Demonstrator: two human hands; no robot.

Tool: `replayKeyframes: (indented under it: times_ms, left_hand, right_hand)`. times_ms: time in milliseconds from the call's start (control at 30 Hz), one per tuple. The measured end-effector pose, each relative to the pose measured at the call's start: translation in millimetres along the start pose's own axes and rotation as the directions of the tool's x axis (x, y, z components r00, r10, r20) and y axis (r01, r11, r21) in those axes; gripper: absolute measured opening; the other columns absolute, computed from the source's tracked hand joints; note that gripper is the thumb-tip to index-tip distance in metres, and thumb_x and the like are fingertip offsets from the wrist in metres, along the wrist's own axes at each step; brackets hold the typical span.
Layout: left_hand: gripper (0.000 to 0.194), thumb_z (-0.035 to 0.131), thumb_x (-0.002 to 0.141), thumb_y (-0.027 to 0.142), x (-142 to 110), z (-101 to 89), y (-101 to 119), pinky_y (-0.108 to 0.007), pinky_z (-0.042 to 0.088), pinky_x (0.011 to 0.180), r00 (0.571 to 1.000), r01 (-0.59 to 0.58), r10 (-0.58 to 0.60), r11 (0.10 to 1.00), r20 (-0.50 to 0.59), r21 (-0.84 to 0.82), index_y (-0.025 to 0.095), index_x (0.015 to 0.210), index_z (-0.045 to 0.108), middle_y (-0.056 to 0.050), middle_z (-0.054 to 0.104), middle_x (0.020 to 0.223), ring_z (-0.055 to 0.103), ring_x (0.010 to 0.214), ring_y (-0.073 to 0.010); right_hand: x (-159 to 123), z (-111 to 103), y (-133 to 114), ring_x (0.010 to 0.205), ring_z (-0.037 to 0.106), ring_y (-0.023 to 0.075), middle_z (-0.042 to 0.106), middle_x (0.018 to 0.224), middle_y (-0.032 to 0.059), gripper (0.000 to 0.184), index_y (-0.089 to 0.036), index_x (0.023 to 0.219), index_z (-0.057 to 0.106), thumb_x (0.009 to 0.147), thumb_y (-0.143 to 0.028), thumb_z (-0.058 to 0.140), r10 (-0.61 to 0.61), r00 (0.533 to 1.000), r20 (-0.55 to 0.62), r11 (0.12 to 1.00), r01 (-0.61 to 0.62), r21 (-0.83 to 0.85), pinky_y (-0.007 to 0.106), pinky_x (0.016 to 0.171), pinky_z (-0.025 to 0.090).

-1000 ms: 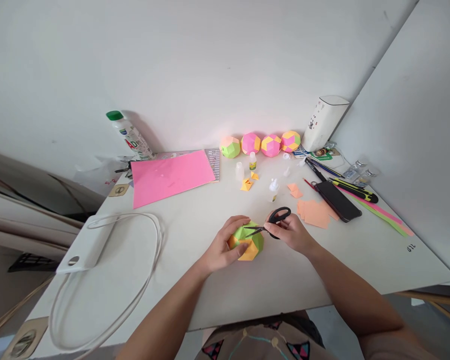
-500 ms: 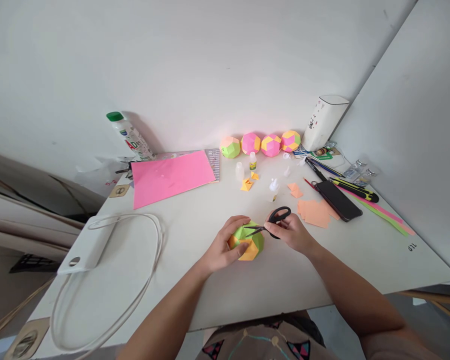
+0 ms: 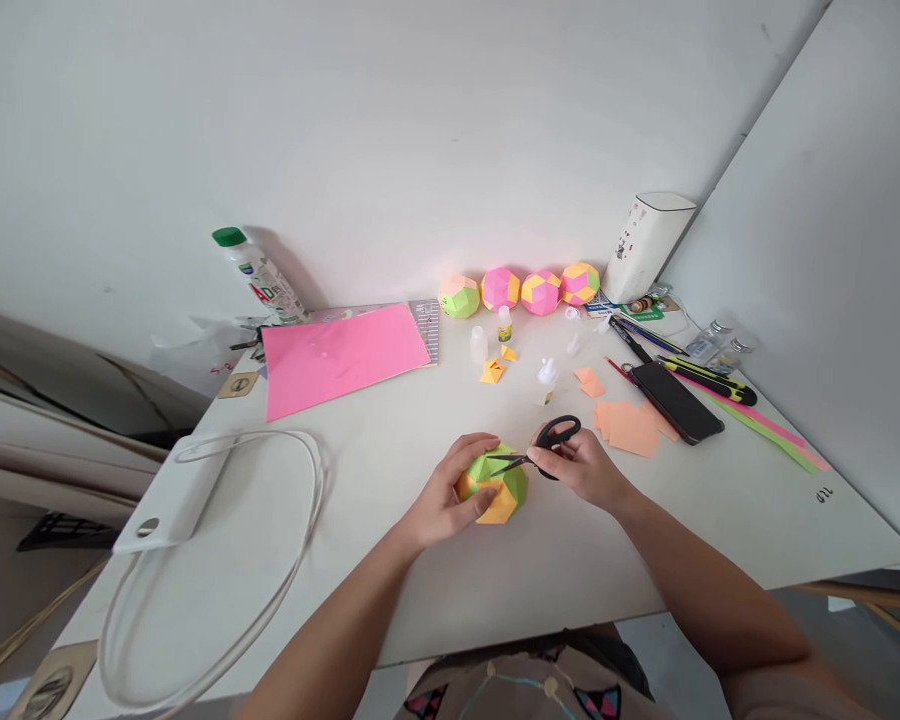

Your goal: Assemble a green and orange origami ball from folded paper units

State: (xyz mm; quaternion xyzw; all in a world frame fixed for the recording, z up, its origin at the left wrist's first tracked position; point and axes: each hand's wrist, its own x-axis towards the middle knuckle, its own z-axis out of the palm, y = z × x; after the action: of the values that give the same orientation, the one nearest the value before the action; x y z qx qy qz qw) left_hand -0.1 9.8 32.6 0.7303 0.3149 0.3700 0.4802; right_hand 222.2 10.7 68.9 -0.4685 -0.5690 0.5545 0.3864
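A green and orange folded-paper ball rests on the white desk near its front. Around its left side wraps my left hand, thumb on an orange face. My right hand grips black scissors by the handles. Their blades are parted and point left, with the tips over the ball's green top; whether they touch the paper I cannot tell. Just beyond the scissors stands a small glue bottle with a white nozzle. Peach paper squares lie right of my right hand.
Several finished paper balls line the wall. A pink sheet lies at the left behind a white power strip with a looped cable. A black phone and cutter lie at right. Small orange pieces sit mid-desk.
Hardly anything differs: both hands, the ball and the scissors keep their places, and the view has shifted very slightly.
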Motion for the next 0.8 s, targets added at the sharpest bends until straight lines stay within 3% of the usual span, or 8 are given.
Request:
replayKeyframes:
  times_ms: [800]
  left_hand:
    - [0.043, 0.056, 0.089, 0.028, 0.6, 0.2, 2.7, -0.046, 0.044, 0.103, 1.000, -0.009, 0.009, 1.000, -0.018, 0.025, 0.025, 0.131, 0.049, -0.013, 0.046, 0.133, 0.048, 0.124, -0.0282]
  right_hand:
    - [1.1, 1.1, 0.5, 0.058, 0.038, 0.0093, 0.044, 0.067, -0.0029, 0.029, -0.016, 0.073, 0.056, 0.081, -0.042, 0.066, 0.005, 1.000, 0.006, 1.000, -0.005, 0.015, 0.026, 0.053, 0.029]
